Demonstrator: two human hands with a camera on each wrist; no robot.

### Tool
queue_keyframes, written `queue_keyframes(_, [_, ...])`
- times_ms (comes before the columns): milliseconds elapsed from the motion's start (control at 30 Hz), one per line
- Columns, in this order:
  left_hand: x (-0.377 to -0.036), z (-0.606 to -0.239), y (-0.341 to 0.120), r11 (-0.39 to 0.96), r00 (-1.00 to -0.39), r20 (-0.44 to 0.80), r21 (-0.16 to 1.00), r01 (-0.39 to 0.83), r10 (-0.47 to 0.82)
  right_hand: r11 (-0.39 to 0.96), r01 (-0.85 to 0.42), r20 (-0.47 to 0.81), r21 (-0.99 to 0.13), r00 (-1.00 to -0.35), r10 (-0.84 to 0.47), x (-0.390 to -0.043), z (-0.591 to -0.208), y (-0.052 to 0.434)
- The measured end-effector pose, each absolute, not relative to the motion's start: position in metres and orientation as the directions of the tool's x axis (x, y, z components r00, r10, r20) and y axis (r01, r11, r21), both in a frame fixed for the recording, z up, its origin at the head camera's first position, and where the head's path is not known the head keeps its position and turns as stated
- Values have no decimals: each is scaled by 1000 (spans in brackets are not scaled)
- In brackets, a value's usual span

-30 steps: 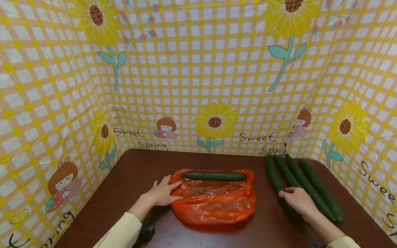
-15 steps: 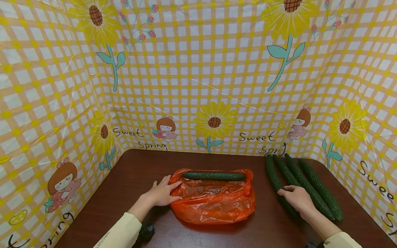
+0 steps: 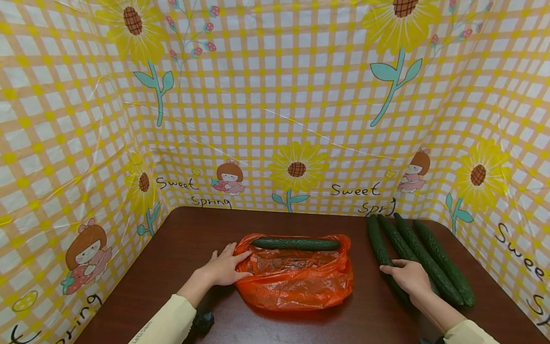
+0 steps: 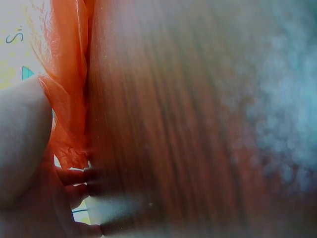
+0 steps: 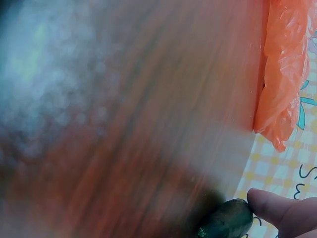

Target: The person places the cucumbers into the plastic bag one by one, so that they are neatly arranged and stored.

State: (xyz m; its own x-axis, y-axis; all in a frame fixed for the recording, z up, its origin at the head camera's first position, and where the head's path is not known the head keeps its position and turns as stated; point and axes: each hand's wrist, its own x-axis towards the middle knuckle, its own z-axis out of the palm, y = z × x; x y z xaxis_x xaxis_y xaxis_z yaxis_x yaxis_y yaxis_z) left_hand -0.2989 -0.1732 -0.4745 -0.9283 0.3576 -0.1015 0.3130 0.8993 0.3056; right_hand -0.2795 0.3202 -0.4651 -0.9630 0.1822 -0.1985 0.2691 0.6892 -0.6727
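The checked yellow backdrop cloth (image 3: 275, 95) carries black handwritten "Sweet Spring" several times, whole at the back left, cut to "Sweet Spr" at the back right, and only in fragments on both side walls.

A bag (image 3: 296, 282) lies flat near the middle of the table (image 3: 193, 229), its mouth turned toward the far side. One cucumber (image 3: 295, 244) lies crosswise on the bag's far edge, running left to right. The left hand (image 3: 225, 268) rests on the bag's left edge, with the table under the wrist. To the right of the bag, well apart from it, four cucumbers (image 3: 423, 255) lie side by side, touching, running from the far right corner toward the near edge. The right hand (image 3: 407, 277) rests on the near part of the leftmost of these. A backdrop (image 3: 275, 119) stands behind and on both sides of the table.
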Motion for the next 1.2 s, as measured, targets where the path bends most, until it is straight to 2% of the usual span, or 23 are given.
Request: queue_keyframes(1200, [-299, -476, -174, 897, -928, -97, 308, 317, 361, 672, 308, -236, -674, -951, 199, -282, -466, 320])
